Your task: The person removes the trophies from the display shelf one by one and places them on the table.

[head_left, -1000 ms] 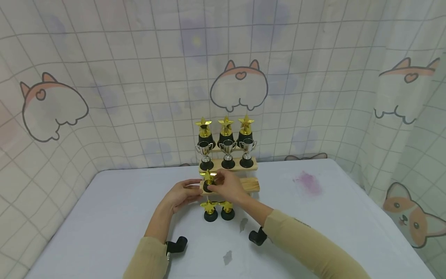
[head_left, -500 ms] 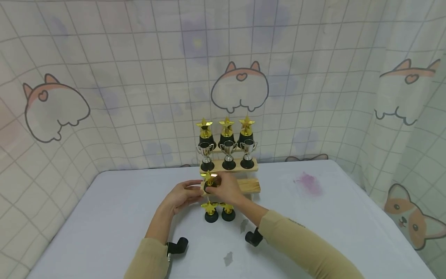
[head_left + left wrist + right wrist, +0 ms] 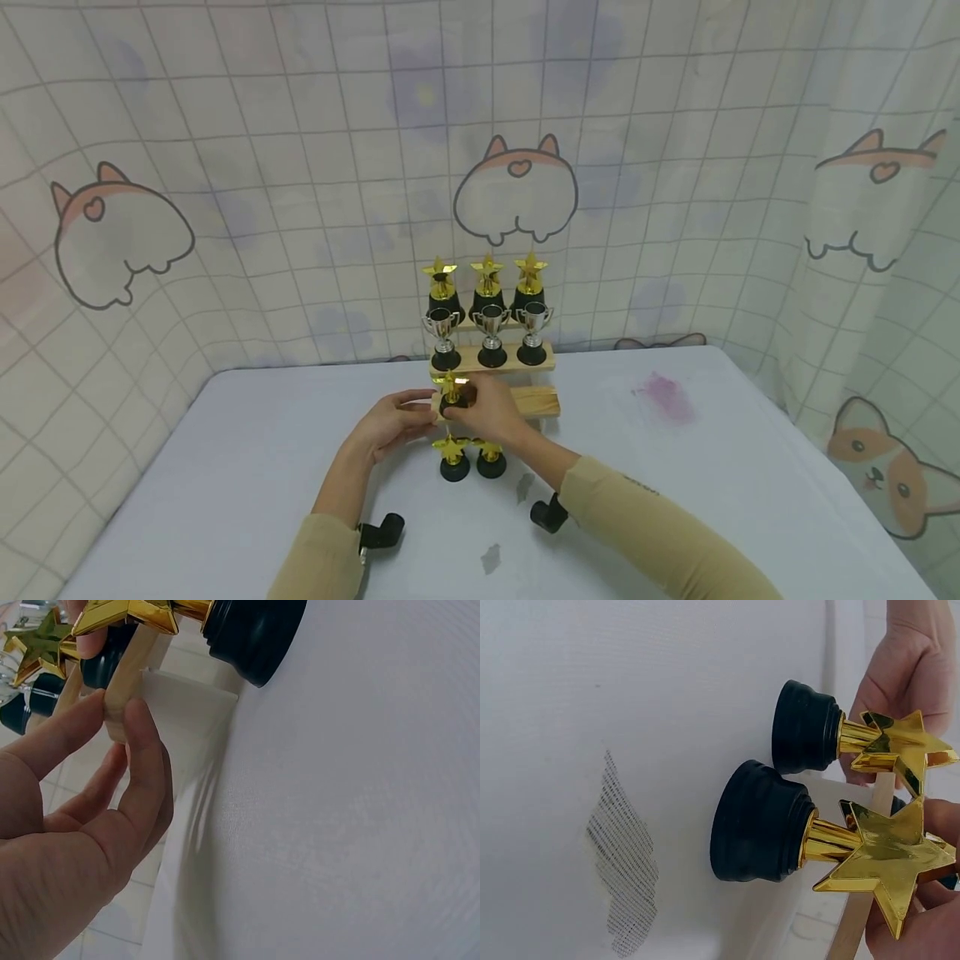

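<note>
In the head view my right hand (image 3: 491, 408) holds a gold star trophy (image 3: 452, 393) with a black base at the left end of the lowest wooden shelf (image 3: 538, 402). My left hand (image 3: 388, 423) is at that same shelf's left end. The left wrist view has its thumb (image 3: 71, 727) and fingers pinching the board's end (image 3: 120, 712), beside the trophy's black base. Two more star trophies stand upright on the table in front, a left one (image 3: 453, 462) and a right one (image 3: 491, 461). In the right wrist view they partly hide my right hand.
On the middle shelf (image 3: 468, 358) stand three silver cups, including the right one (image 3: 533, 333). Behind them, three larger star trophies, such as the middle one (image 3: 487, 287), line the top shelf. White cloth covers the table (image 3: 247, 467); a patterned curtain (image 3: 315, 208) hangs behind.
My right forearm has shifted slightly left, and the right hand's grip on the trophy has adjusted a little. The left hand keeps its place at the shelf end.
</note>
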The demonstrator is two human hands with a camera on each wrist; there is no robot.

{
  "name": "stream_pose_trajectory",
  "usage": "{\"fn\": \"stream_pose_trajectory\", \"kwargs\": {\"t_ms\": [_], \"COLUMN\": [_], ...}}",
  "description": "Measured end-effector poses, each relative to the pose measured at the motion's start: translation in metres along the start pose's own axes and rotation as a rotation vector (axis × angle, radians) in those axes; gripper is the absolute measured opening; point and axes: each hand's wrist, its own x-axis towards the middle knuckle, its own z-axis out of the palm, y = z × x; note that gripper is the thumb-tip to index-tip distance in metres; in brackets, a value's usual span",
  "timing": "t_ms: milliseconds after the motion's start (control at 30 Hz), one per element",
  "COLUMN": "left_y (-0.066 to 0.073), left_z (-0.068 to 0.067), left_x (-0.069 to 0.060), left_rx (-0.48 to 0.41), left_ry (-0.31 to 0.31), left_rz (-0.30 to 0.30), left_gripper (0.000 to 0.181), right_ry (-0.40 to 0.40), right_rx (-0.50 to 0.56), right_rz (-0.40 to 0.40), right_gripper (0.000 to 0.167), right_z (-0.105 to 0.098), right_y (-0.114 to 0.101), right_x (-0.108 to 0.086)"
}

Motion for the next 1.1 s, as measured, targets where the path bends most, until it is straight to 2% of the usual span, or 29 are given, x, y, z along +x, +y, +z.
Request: {"fn": "stream_pose_trajectory", "kwargs": {"t_ms": [267,633,933,1100], "left_y": [-0.002,-0.002,-0.002,0.002], "left_z": [0.001,0.0,0.0,-0.001], "left_x": [0.0,-0.002,0.0,0.001], "left_rx": [-0.001,-0.003,-0.003,0.005], "left_ry": [0.001,0.006,0.003,-0.001], "left_rz": [0.0,-0.007,-0.01,-0.012], "left_gripper": [0.053,0.053,0.055,0.056], "right_ry": [-0.018,-0.005,0.011,0.016], "right_rx": [0.003,-0.015,0.022,0.068], "right_rz": [0.034,-0.003,0.007,-0.01], "right_gripper": [0.039,0.042,0.059,0.059], "right_z": [-0.001,-0.009,-0.021,-0.029], "right_y": [0.005,0.007,0.008,0.011], "right_x": [0.0,-0.005,-0.017,-0.019]}}
